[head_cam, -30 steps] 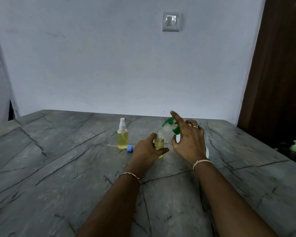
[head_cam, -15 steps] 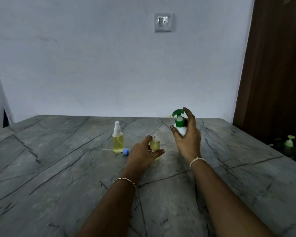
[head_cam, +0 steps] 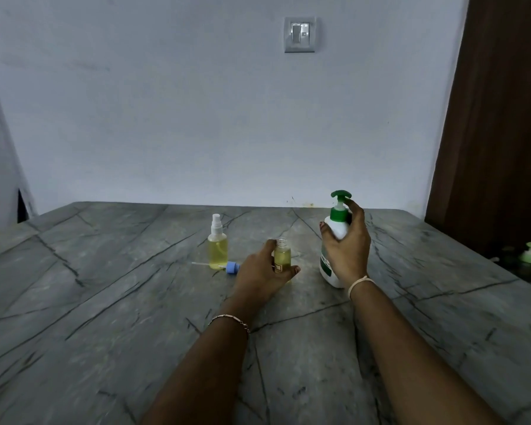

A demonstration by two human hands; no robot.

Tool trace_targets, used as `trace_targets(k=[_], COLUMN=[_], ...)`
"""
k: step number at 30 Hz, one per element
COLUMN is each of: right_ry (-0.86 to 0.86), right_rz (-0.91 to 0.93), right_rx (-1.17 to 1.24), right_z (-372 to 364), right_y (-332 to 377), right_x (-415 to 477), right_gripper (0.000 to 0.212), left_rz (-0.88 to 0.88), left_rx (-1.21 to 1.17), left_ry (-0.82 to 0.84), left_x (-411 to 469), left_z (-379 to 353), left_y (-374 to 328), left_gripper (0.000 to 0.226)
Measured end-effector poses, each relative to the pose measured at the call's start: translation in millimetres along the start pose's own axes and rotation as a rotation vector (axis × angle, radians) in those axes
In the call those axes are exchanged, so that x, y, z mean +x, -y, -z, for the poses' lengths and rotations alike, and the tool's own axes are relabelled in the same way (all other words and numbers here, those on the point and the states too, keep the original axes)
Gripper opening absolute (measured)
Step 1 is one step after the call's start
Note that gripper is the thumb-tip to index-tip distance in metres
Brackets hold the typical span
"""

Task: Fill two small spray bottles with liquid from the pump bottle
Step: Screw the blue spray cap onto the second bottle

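Observation:
A white pump bottle [head_cam: 337, 228] with a green pump head stands upright on the grey stone table [head_cam: 105, 302]; my right hand [head_cam: 348, 250] grips its upper body and neck from the right. Left of it stands a small uncapped bottle [head_cam: 282, 256] holding yellow liquid, and my left hand [head_cam: 259, 276] holds it between thumb and fingers. Further left a second small spray bottle [head_cam: 217, 246] with a white spray top is nearly full of yellow liquid. A blue spray cap [head_cam: 232, 267] with its thin dip tube lies on the table between the two small bottles.
A wall with a light switch [head_cam: 299, 34] rises behind the table's far edge. A dark wooden door [head_cam: 497, 118] stands at the right. Beyond the table's right edge, lower down, sits another green-topped pump bottle [head_cam: 529, 253].
My right hand has set the pump bottle upright and moved it right, away from the small uncapped bottle. The left hand keeps its hold on that small bottle.

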State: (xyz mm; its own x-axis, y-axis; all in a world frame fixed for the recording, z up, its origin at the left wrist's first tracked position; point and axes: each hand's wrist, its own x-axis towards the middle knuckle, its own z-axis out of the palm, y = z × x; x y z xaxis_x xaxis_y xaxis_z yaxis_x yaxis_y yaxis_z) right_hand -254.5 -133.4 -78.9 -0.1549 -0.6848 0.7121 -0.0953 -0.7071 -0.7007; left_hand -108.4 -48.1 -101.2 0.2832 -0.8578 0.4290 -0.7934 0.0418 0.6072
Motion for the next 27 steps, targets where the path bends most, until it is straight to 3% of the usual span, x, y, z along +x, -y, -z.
trace_targets(k=[4,8,14,21,27], right_ry=[0.016,-0.02,-0.206,0.129,0.391], right_rz=[-0.033,-0.043,0.274,0.507,0.493], right_rx=[-0.044,-0.128,-0.346,-0.364,-0.354], right_z=[-1.0,-0.8,0.8,-12.4,-25.1], right_y=[0.2,3.9,25.9,44.8,50.4], right_x=[-1.5,-4.4,-8.8,-19.1,-24.2], right_gripper=[0.069,0.09,0.07,0.046,0.031], left_rz=[0.017,0.018,0.046,0.154,0.245], left_rx=[-0.048,-0.102,-0.095,-0.295,-0.33], left_ry=[0.028,0.048,0.065,0.306,0.464], left_x=[0.9,1.1,3.1,-5.1,-11.2], left_z=[-0.3,1.2,13.8,44.8,78.4], left_y=[1.9,2.3,-0.6,-7.2,-3.0], left_gripper=[0.067,0.045,0.038,0.046,0.05])
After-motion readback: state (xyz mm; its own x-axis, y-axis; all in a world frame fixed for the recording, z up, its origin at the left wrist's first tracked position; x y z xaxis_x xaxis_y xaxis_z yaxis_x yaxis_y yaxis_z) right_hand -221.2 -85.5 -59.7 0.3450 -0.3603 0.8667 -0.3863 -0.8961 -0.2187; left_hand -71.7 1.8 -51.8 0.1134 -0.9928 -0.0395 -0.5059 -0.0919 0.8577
